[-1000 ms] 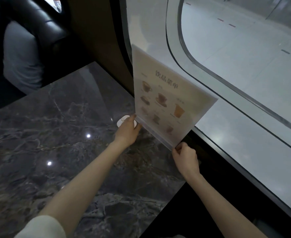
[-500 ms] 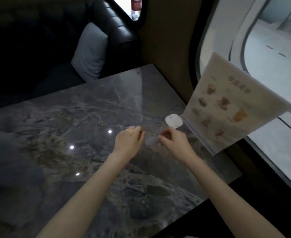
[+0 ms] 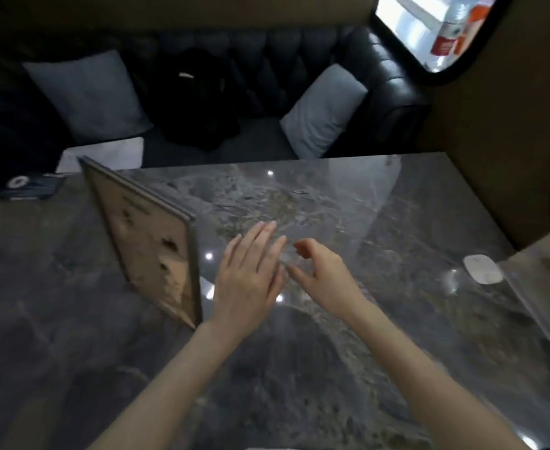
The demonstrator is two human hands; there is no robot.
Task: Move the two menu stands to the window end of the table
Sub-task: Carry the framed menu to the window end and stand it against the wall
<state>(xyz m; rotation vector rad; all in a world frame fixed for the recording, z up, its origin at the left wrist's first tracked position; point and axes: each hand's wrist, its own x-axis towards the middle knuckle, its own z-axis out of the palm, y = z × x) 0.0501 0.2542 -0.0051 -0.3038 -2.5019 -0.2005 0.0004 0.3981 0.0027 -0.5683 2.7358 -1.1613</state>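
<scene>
One menu stand (image 3: 150, 241), a clear upright sheet with drink pictures, rises from the dark marble table (image 3: 380, 203) at the left. A second menu stand (image 3: 549, 274) sits at the right edge, partly cut off by the frame. My left hand (image 3: 250, 280) hovers flat over the table middle, fingers spread, just right of the left stand and not touching it. My right hand (image 3: 322, 274) is beside it, fingers loosely curled and empty.
A small white puck (image 3: 483, 269) lies on the table by the right stand. Beyond the far edge is a black leather sofa with two grey cushions (image 3: 325, 112) and a black bag (image 3: 198, 99). A dark card (image 3: 28, 186) lies at the far left.
Both hands let go of the right menu stand and drew back to the table middle. My view swung left, bringing the other stand into sight.
</scene>
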